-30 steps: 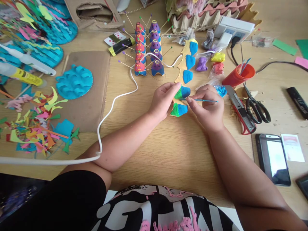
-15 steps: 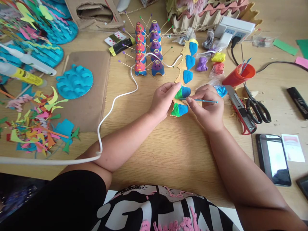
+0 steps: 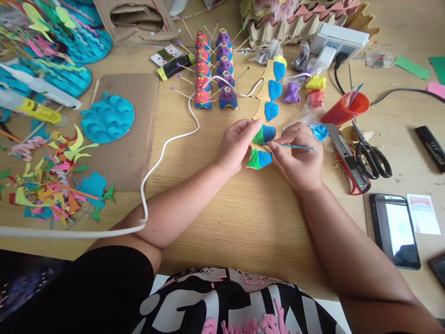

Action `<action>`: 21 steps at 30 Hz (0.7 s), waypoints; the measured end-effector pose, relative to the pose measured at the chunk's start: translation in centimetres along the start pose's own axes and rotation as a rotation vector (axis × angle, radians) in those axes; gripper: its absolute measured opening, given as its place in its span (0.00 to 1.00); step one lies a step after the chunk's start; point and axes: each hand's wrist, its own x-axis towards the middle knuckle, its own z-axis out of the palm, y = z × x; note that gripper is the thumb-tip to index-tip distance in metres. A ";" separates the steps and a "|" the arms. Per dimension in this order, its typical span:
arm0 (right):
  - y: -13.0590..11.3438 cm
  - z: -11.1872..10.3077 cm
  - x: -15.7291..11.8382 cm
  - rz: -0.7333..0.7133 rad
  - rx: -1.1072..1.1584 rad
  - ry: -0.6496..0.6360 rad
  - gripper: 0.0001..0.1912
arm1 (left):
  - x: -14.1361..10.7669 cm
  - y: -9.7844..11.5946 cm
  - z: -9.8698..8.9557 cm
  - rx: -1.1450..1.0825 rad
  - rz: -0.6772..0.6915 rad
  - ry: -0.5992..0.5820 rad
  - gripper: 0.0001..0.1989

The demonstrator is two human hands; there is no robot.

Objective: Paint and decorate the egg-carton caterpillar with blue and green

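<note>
The left hand (image 3: pixel 237 144) is partly closed, gripping the left edge of a long tan cardboard strip of cup-shaped bumps (image 3: pixel 263 98); its remaining fingers are hidden from view. The strip stretches away from the person, in front of the chest. All five bumps bear blue clay on the right; the two nearest also carry green on the left, partly covered by the thumb on one of them. The right hand (image 3: pixel 301 157), fingers curled in, pinches a thin blue stick (image 3: pixel 295 146) whose tip reaches between those two bumps, too small to tell whether it presses on clay.

A thin white cable (image 3: pixel 143 197) lies across the left forearm and passes in front of the nearer red and purple figures, hiding bits of them. Right of the strip, a crumpled blue packet (image 3: pixel 319 131) is partly behind the right hand. An orange-red plastic cup (image 3: pixel 350 107) lies tilted, holding blue sticks whose lower ends are concealed. The stacked moulded egg trays (image 3: pixel 285 30) are cut off at the top, and a dark object (image 3: pixel 437 268) at the right edge cannot be identified.
</note>
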 end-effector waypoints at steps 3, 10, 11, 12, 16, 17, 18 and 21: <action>0.1 0.0 0.0 -0.012 -0.009 -0.008 0.17 | 0.0 -0.1 0.0 -0.004 0.000 0.003 0.20; -0.3 0.0 0.1 -0.030 0.007 0.010 0.18 | 0.1 -0.2 0.0 -0.008 0.017 -0.001 0.21; -0.3 0.0 0.1 -0.025 0.013 0.011 0.18 | 0.1 -0.2 0.0 -0.005 0.015 -0.004 0.21; -0.4 0.0 0.1 -0.021 0.018 0.014 0.18 | 0.1 -0.1 0.0 -0.003 0.012 -0.005 0.21; -0.3 0.0 0.0 -0.013 0.022 -0.009 0.18 | 0.0 -0.1 0.0 -0.002 -0.007 0.001 0.20; -0.2 0.0 0.0 -0.012 0.017 -0.017 0.18 | 0.0 -0.1 0.0 -0.005 -0.009 0.003 0.20; -0.1 0.0 0.0 -0.012 0.010 -0.019 0.17 | 0.0 -0.1 0.0 -0.007 -0.009 0.004 0.20; 0.1 0.1 0.0 -0.026 0.010 -0.011 0.14 | 0.1 -0.2 0.0 -0.014 -0.004 -0.001 0.19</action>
